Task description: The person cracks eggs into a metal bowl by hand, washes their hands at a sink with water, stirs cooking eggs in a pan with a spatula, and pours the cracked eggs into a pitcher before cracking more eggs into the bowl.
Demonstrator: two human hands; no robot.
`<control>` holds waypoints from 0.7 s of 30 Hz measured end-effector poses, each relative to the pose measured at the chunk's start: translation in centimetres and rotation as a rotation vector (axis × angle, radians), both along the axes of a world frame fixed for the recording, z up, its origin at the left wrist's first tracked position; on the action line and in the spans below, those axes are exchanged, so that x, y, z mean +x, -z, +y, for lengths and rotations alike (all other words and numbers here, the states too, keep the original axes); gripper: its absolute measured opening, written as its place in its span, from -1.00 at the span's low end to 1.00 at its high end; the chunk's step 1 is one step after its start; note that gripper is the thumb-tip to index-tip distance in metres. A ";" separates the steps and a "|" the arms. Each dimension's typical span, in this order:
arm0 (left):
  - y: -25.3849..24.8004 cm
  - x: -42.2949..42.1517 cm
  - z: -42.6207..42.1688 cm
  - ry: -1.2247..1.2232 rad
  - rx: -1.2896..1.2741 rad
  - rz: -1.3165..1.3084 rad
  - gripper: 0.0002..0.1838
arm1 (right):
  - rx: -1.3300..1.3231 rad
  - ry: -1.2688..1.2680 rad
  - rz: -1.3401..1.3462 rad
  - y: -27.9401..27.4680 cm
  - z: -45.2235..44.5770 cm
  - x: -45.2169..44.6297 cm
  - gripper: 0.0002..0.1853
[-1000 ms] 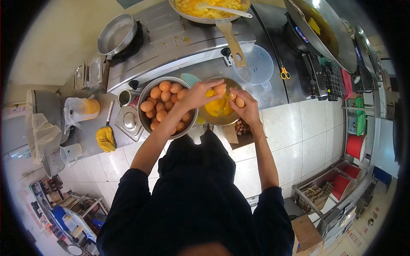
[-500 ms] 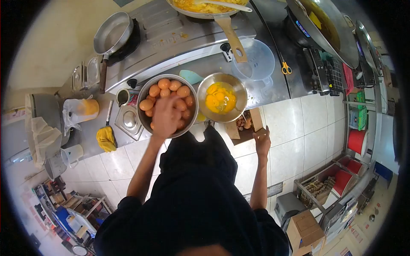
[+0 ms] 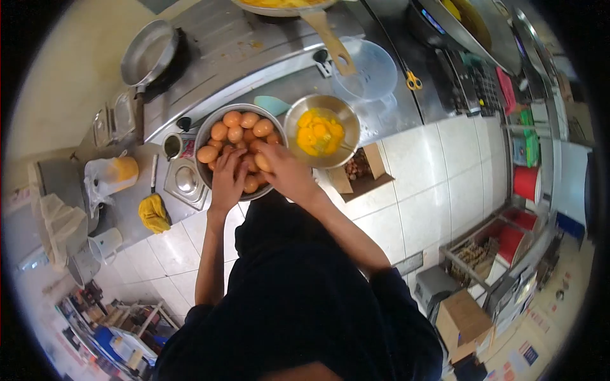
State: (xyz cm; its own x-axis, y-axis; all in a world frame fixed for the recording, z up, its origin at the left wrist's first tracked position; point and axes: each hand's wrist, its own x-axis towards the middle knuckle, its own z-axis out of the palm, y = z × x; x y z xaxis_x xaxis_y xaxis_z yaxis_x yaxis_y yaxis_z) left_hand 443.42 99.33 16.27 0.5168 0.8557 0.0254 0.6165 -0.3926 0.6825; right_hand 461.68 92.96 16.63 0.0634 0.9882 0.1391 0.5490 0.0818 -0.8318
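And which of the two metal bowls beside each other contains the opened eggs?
The smaller bowl, on the right: yellow yolks lie in it. The larger bowl, on the left, holds whole brown eggs instead.

The left hand [image 3: 227, 179], its fingers [image 3: 237, 161] bent, and the right hand [image 3: 287, 173] reached down side by side, backs upward. The left forearm [image 3: 210, 257] stretched nearly straight ahead; the right forearm [image 3: 351, 232] slanted inward from the elbow.

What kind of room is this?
Probably a kitchen, maybe a restaurant's: there's a big bowl of whole eggs, a metal bowl of cracked eggs, and a frying pan.
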 end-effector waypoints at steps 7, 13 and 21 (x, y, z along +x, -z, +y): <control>0.9 0.1 0.0 0.038 0.017 0.047 -0.59 | -0.081 0.010 0.021 2.5 1.2 -2.3 -0.43; 1.2 0.6 0.3 0.114 0.013 0.090 -0.45 | 0.026 -0.002 0.091 2.0 -1.4 -1.5 -0.46; 0.9 1.1 1.1 0.083 -0.169 0.068 -0.50 | -0.016 0.844 0.414 4.5 -11.6 2.9 -0.80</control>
State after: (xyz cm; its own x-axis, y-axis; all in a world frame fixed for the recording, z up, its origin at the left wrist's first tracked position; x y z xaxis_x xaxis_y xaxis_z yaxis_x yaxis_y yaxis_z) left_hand 444.53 100.40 15.40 0.5810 0.7995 -0.1521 0.6339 -0.3273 0.7007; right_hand 464.62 81.40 12.16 0.8014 0.5943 -0.0680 0.0819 -0.2218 -0.9717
